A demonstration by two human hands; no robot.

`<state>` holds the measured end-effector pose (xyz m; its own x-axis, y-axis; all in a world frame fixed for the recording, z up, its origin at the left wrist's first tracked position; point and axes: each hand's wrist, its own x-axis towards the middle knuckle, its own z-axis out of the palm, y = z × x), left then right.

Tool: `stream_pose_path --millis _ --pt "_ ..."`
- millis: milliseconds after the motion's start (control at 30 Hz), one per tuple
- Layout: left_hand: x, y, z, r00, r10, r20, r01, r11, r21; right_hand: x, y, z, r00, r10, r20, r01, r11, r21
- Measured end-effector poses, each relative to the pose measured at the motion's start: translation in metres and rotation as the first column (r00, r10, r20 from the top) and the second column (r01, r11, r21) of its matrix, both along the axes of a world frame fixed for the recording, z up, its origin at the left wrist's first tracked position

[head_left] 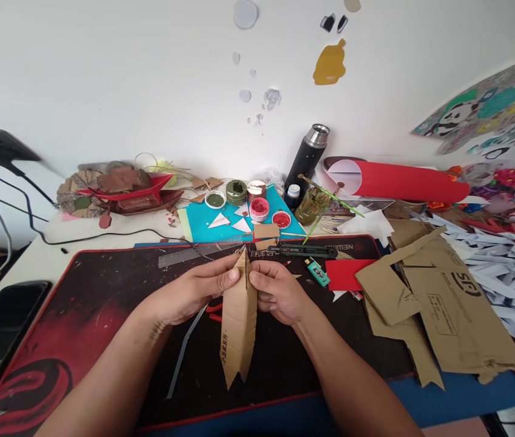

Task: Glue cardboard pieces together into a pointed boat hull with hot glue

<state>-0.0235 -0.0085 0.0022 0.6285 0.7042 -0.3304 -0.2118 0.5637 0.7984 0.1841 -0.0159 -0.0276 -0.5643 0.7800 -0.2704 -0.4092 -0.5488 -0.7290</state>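
A folded piece of cardboard (238,321) stands upright in the middle, creased lengthwise with a pointed top and a notched lower end. My left hand (200,282) pinches its upper left side, thumb on the face. On the other side my right hand (280,291) grips the upper right edge, fingers curled partly out of sight. Beneath lies a black and red desk mat (116,315). Just behind the hands are a box cutter (303,250), a ruler (180,259) and a small cardboard block (266,232). Something red, perhaps handles, shows partly behind the cardboard.
Cut cardboard sheets (439,309) and white paper strips (512,303) lie at right, near red paper (348,274) and a green lighter (316,272). Open paint pots (259,209), a thermos (305,158) and a model boat (134,193) stand at the back. A phone (0,337) lies left.
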Motion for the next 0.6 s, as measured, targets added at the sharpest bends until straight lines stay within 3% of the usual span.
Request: stream_pose_path --millis 600 --pt "0.0002 0.0002 -0.0009 1.0 -0.002 -0.019 0.003 1.0 0.031 -0.0007 -0.0007 0.0032 1.0 -0.001 0.012 0.001 1.0 -0.003"
